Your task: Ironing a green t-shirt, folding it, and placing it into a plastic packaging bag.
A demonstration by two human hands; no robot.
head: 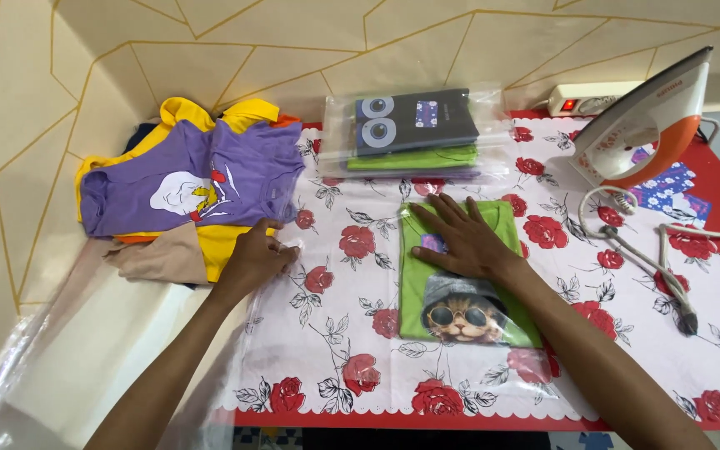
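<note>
A folded green T-shirt (502,325) with a cat picture lies in a clear plastic bag on the rose-patterned cloth (335,333). My right hand (460,237) presses flat on its upper part, fingers spread. My left hand (256,254) rests at the cloth's left edge, its fingers pinching a clear plastic sheet or bag (292,247), beside a pile of unfolded shirts with a purple one (202,179) on top.
A stack of bagged folded shirts (414,129) lies at the back centre. An orange-and-white iron (643,125) stands upright at the back right, its cord (652,267) trailing forward. A power strip (585,98) sits by the wall. Loose clear plastic (10,367) hangs at the left.
</note>
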